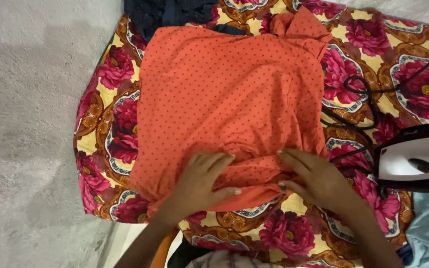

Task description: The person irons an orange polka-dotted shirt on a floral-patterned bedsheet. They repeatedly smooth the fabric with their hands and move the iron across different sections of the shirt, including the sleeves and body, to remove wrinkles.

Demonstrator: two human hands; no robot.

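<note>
Left hand (202, 181): open, flat on near hem of orange dotted garment (229, 99) | Right hand (316, 178): open, fingers spread, pressing same hem | Garment: spread on floral cloth (100, 129) | Iron (415, 159): at right, cord (361, 99) beyond | Technique: best to smooth folds outward with flat palms, keeping cloth taut.

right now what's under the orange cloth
A floral sheet shows around the orange cloth, with dark fabric at its top edge. Anything beneath its middle is hidden.
</note>
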